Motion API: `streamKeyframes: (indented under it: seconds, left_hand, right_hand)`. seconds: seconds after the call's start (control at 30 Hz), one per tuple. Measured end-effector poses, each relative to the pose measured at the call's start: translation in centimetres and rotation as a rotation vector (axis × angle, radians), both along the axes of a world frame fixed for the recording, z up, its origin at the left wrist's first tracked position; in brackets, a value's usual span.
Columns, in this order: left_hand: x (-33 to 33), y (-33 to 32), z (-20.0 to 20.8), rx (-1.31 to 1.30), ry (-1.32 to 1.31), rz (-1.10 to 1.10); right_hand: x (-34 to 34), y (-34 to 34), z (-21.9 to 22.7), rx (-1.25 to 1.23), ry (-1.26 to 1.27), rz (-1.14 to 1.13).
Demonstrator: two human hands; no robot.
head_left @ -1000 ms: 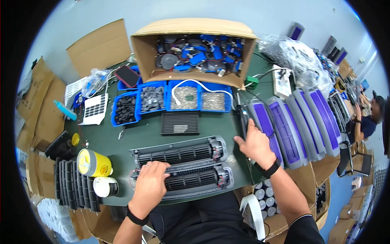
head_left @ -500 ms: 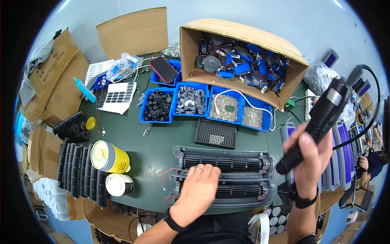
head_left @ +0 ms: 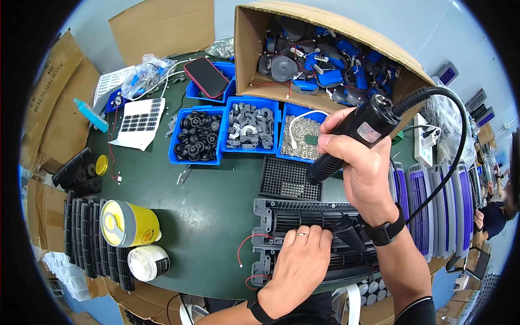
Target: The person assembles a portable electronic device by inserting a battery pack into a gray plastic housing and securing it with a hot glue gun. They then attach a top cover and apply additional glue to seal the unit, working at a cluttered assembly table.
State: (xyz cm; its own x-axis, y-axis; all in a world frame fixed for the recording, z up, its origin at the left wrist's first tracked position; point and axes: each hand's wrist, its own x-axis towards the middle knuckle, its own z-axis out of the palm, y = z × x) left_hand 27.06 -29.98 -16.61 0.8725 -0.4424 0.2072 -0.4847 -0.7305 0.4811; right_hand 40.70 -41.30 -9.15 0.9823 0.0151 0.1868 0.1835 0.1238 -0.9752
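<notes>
My right hand point(head_left: 368, 170) is wrapped round a black corded electric screwdriver point(head_left: 380, 120), its tip slanting down to the left over a black perforated screw tray point(head_left: 277, 181). Several small screws stand in the tray's holes. Two long grey fan housings point(head_left: 262, 212) lie side by side at the table's near edge, each with a black ribbed fan roller point(head_left: 290, 219) inside. My left hand point(head_left: 303, 262) rests across them, fingers bent and together on the far housing's near side; its fingertips are partly hidden. Thin red wires point(head_left: 240, 254) stick out at the housings' left ends.
Blue bins hold black round parts point(head_left: 197, 135), grey brackets point(head_left: 250, 125) and screws point(head_left: 298, 130). Behind them stands a carton point(head_left: 246, 54) of blue-wrapped parts. A yellow tumbler point(head_left: 138, 223), a white jar point(head_left: 146, 264) and stacked rollers point(head_left: 86, 238) are left; purple-grey units point(head_left: 420, 206) stand right.
My right hand has brought the screwdriver leftward from the right side to above the screw tray. My left hand stays on the housings while the whole view has shifted.
</notes>
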Motion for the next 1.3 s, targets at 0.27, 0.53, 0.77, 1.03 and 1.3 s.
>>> streamKeyframes:
  seconds: [0.27,0.53,0.77,1.03,1.3]
  left_hand:
    - [0.3,0.1,0.1,0.002,0.033,-0.01]
    - [0.4,0.1,0.1,-0.005,0.031,-0.003]
    - [0.4,0.0,0.0,-0.01,0.038,0.002]
    - [0.3,0.0,0.1,-0.003,0.041,0.004]
    - [0.3,0.0,-0.2,-0.048,0.039,0.011]
  right_hand:
    - [0.6,-0.4,-1.6,0.002,0.0,-0.02]
    - [0.2,-0.1,-1.5,-0.067,-0.036,-0.002]
    - [-0.2,0.4,-1.7,-0.068,-0.113,0.036]
    - [0.1,-1.0,-1.8,-0.137,-0.121,0.308]
    - [-0.5,0.5,-0.7,-0.306,-0.073,-0.017]
